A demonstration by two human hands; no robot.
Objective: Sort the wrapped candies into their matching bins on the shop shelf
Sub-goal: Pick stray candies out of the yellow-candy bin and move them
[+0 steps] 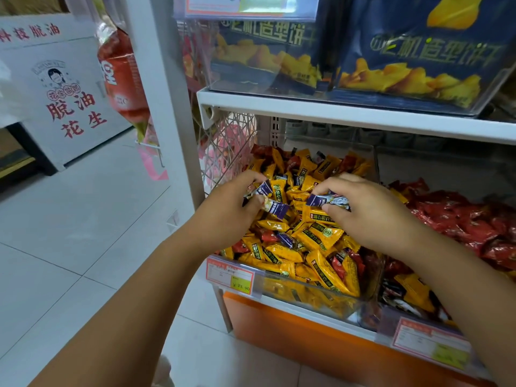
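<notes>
1. The left hand [229, 216] has its fingers curled round two purple-wrapped candies [275, 208], pinched between thumb and fingertips above the left side of the clear bin [307, 291].
2. The right hand [374, 213] pinches another purple candy [321, 201] between thumb and forefinger, just over the heap of yellow candies [324, 236] that fills this bin.
3. The step in hand appears to be picking strays out of the yellow heap. It goes best if each piece is lifted by its crimped end, so that no yellow wrappers are dragged over the rim.
4. One more purple piece [286, 239] lies in the heap, and a few red ones too. The red ones probably belong in the neighbouring bin of red candies [460, 222]. No purple bin is in view.
5. The orange-edged price tag [231, 275] on the bin front seems to read "¥ 23.90". The tag on the red bin is too blurred to read.
6. The blue snack bags [418, 60] on the shelf above show "机造型饼干". The white box [69, 107] at left reads "脱油花生" in red. Print on the yellow wrappers is too small to make out.
</notes>
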